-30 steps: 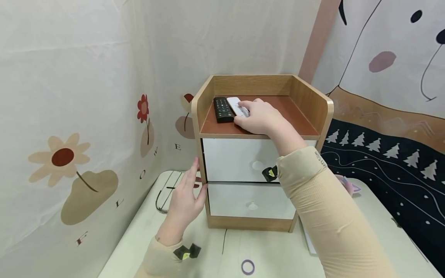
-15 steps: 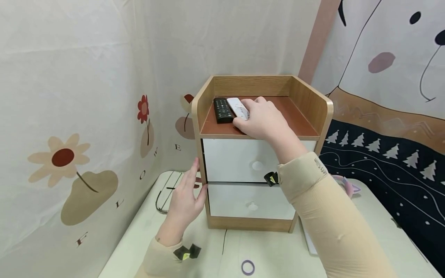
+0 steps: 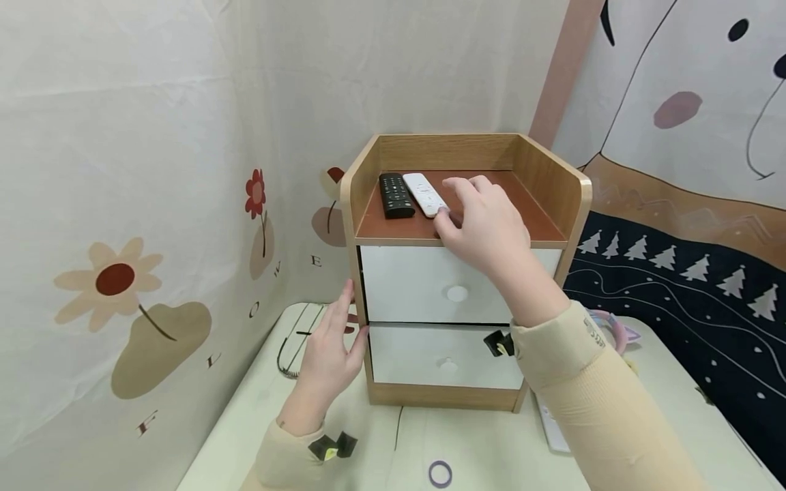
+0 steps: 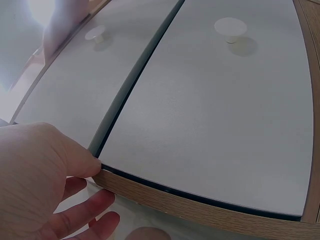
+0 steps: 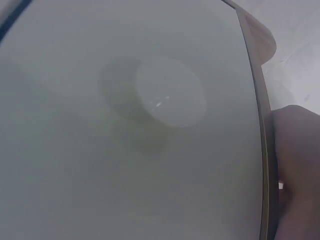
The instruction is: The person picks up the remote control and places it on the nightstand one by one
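Observation:
On the brown top shelf of a small wooden cabinet (image 3: 442,396) lie a black remote control (image 3: 396,196) and a white remote control (image 3: 422,193), side by side. My right hand (image 3: 488,221) hovers just right of the white remote, fingers loosely bent and nothing held; its thumb is by the remote's near end, and contact is unclear. My left hand (image 3: 328,354) rests with fairly straight fingers against the cabinet's left side. In the left wrist view, the left thumb touches the front edge (image 4: 200,212) beside the gap between two white drawers. The right wrist view mostly shows a drawer knob (image 5: 171,92).
Raised wooden walls border the shelf on the left, back and right. A purple ring (image 3: 439,474) lies on the table in front. A white flat object (image 3: 554,429) and a pink item (image 3: 616,331) are at the right, a black coiled cord (image 3: 286,368) at the left.
My right hand has let go of the white remote and moved right and toward me, leaving it beside the black one. The left hand has stayed at the cabinet's side.

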`<state>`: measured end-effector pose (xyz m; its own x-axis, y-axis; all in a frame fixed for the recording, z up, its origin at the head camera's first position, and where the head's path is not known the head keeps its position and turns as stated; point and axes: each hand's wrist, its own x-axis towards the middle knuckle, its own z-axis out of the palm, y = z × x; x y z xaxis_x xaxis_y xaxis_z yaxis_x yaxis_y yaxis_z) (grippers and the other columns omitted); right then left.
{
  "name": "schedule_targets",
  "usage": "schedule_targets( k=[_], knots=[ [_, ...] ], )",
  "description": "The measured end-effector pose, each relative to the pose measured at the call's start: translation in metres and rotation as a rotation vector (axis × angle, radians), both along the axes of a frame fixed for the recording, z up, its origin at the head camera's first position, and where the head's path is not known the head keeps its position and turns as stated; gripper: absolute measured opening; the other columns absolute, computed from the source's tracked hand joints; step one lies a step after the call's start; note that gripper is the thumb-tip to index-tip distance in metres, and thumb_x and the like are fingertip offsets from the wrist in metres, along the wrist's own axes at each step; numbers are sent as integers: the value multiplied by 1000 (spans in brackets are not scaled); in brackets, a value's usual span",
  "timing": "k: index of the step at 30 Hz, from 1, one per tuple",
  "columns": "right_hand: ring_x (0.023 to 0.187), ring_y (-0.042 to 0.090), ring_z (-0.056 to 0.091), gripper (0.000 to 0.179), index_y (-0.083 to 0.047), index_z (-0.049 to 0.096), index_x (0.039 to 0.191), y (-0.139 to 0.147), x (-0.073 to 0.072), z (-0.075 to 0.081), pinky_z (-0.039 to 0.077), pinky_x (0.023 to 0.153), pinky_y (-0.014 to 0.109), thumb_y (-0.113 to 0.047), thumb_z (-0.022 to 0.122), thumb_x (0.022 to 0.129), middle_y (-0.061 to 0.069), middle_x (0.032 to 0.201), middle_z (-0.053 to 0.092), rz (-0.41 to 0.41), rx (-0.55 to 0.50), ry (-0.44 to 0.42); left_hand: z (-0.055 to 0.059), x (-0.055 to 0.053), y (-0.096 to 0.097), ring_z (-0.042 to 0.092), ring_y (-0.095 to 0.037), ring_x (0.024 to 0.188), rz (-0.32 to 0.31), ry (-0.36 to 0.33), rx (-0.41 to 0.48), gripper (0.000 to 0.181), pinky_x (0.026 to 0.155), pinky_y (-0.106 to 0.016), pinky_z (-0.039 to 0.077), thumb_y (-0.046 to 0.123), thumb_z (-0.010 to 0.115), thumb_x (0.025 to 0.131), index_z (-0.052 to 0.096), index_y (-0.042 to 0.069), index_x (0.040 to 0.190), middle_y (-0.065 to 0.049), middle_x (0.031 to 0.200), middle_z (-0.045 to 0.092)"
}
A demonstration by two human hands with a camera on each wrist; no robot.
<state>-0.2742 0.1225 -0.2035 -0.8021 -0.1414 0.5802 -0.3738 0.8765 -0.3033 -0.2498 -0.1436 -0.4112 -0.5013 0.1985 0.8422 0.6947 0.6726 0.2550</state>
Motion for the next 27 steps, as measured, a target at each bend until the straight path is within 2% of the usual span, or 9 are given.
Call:
schedule_targets(
  k=[3,6,10,13,17,21,24,27],
  knots=[
    [122,34,62,45,-17,69,146,6,6,-14,60,83,52,-31,61,104,12,141,68,43,-29,173,0,0,1,79,-28,97,4,8,0,95,78,-37,71,-8,77,91,29,1,172,-26,141,66],
    [111,36,62,38,-11,74,137,12,12,-30,56,75,47,-24,65,102,14,131,72,122,-73,352,-1,0,1,79,-28,96,11,13,-1,95,76,-38,71,-8,78,91,30,1,172,-26,139,66],
    [107,40,60,34,-3,75,130,23,18,-48,52,84,46,-16,67,100,20,127,72,242,-147,515,-1,0,2,79,-28,95,12,23,2,93,76,-38,71,-8,77,91,31,0,171,-26,138,67],
    [114,42,62,34,0,75,129,32,24,-61,51,96,47,-15,66,99,21,130,72,282,-210,574,-1,0,2,79,-28,95,12,24,5,92,76,-38,71,-8,77,91,31,0,171,-26,137,67],
    [123,42,63,36,-1,76,130,44,35,-75,50,111,29,-18,64,100,20,132,73,272,-293,628,-1,2,1,78,-28,96,21,3,3,92,76,-39,71,-7,77,92,31,0,172,-26,139,66],
    [118,40,67,32,3,78,121,56,45,-89,49,113,13,-14,67,96,24,123,75,246,-398,716,0,3,1,78,-28,97,30,-13,1,92,77,-39,71,-7,77,93,30,1,172,-26,140,66],
    [111,22,70,29,8,77,115,67,51,-103,52,107,9,-8,68,91,29,115,75,196,-469,762,0,2,1,78,-28,97,31,-8,-2,93,76,-39,71,-6,77,92,30,1,172,-26,139,66],
    [110,0,64,29,12,75,115,81,57,-121,51,101,7,-3,67,91,32,113,73,130,-505,741,0,2,1,78,-28,97,22,-3,-1,93,77,-38,71,-7,77,92,30,0,172,-26,139,66]
  ],
)
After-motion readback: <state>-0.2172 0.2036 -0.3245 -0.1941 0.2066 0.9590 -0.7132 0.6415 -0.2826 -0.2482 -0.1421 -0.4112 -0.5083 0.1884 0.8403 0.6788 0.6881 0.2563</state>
